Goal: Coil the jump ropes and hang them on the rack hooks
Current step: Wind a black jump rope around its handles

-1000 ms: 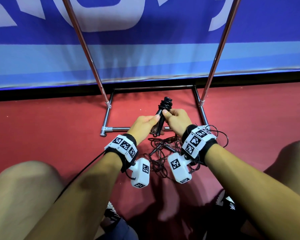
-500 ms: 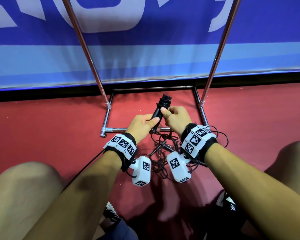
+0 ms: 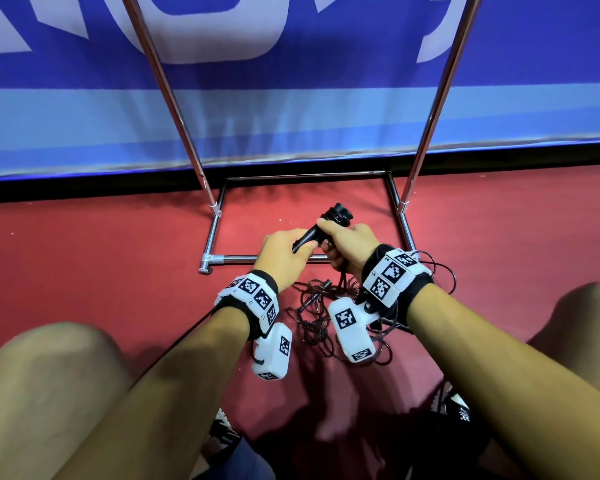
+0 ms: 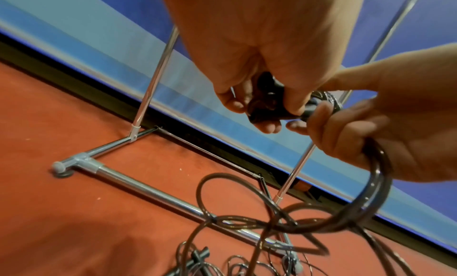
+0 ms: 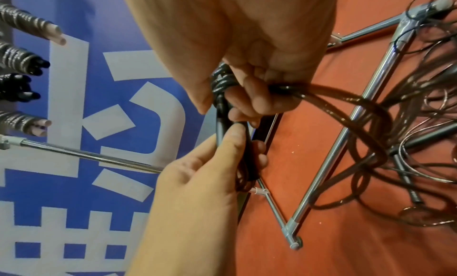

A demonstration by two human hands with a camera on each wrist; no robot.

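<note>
Both forearms reach forward between the bent knees. The left hand (image 3: 284,252) pinches with thumb and fingers curled; the right hand (image 3: 347,244), just beside it, seems clenched, thumb on top.

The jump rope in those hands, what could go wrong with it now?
1. The loose rope lies tangled on the floor, some of it across the rack's bottom bar. Pulling more in could snag it or knot it.
2. Both the left hand and the right hand grip the black handles, with only a few turns wound. If either grip slips, the turns could spring loose.
</note>
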